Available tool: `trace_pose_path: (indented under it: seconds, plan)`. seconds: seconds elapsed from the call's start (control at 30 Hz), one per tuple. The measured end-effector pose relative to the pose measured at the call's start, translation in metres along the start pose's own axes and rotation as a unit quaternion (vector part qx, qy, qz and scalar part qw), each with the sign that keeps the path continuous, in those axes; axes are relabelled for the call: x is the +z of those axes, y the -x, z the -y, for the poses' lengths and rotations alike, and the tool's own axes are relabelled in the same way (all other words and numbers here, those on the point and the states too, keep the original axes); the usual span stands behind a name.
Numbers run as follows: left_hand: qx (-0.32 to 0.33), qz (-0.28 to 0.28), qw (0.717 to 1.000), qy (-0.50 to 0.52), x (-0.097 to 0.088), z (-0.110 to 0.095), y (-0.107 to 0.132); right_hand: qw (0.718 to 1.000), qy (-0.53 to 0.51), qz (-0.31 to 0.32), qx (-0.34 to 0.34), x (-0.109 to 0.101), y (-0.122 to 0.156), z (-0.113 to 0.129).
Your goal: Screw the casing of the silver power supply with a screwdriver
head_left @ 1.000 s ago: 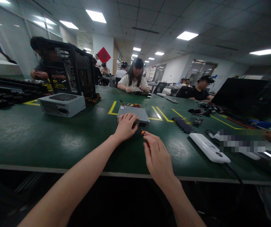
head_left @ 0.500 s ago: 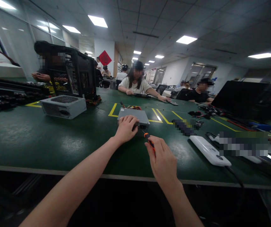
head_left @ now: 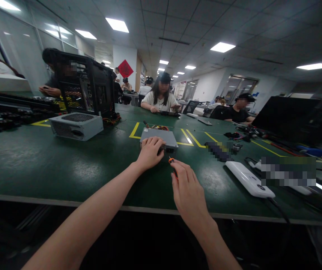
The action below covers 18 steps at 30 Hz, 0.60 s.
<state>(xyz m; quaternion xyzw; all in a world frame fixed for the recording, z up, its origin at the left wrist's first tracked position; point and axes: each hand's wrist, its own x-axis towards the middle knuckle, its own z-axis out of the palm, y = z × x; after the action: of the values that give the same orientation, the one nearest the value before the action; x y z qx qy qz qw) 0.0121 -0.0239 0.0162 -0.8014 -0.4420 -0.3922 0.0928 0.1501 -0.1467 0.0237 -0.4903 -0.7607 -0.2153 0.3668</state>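
Note:
A grey metal computer power supply (head_left: 168, 137) lies flat on the green table in front of me, its cable bundle at the far side. My left hand (head_left: 150, 152) grips its near left part, with the fingers over the top and the thumb by the near face. In my right hand (head_left: 190, 187) is a small screwdriver (head_left: 172, 161) with an orange and black handle. Its thin tip points toward the near face of the power supply, close to the socket; contact cannot be made out. My palm hides most of the handle.
Left stands a second power supply (head_left: 76, 126) before an open black computer case (head_left: 85, 86). A white power bank-like device (head_left: 248, 179) with a cord lies right, near a dark monitor (head_left: 298, 120). Across the table sits a co-worker (head_left: 161, 97). Yellow tape (head_left: 190, 138) marks the tabletop.
My right hand and the screwdriver have shifted slightly left, the handle now more upright. My left hand stays on the power supply. The co-worker opposite has drawn back an outstretched arm.

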Motion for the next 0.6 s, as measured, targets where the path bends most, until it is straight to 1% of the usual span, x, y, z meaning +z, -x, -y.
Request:
trace_pose_path:
  seconds: [0.1, 0.13, 0.17, 0.27, 0.3, 0.43, 0.47, 0.6]
  plan:
    - [0.000, 0.002, 1.000, -0.001, 0.0003, 0.0004, 0.0001, 0.998, 0.021, 0.003, 0.057, -0.0011, -0.0003, 0.0010]
    - [0.001, 0.000, 1.000, -0.003, 0.0007, 0.0007, 0.0002, 0.998, 0.025, 0.007, 0.061, -0.0015, -0.0002, 0.0013]
    - [0.002, -0.002, 1.000, -0.005, 0.0011, 0.0009, 0.0002, 0.998, 0.023, 0.013, 0.051, -0.0019, 0.0001, 0.0018]
    - [0.001, -0.007, 1.000, -0.008, 0.0024, 0.0015, 0.0003, 1.000, 0.010, 0.025, -0.010, -0.0024, 0.0008, 0.0033]
    - [0.000, -0.008, 1.000, -0.009, 0.0026, 0.0016, 0.0003, 1.000, 0.014, 0.024, -0.013, -0.0022, 0.0009, 0.0037]
    - [0.002, -0.006, 1.000, -0.009, 0.0019, 0.0014, 0.0002, 0.998, 0.042, 0.022, 0.052, -0.0025, 0.0005, 0.0045]
    - [0.000, -0.004, 1.000, -0.008, 0.0015, 0.0012, 0.0001, 0.997, 0.040, 0.028, 0.052, -0.0028, 0.0007, 0.0050]
    - [-0.002, 0.002, 1.000, -0.003, 0.0003, 0.0002, -0.0002, 0.998, 0.011, 0.053, -0.014, -0.0032, 0.0021, 0.0076]
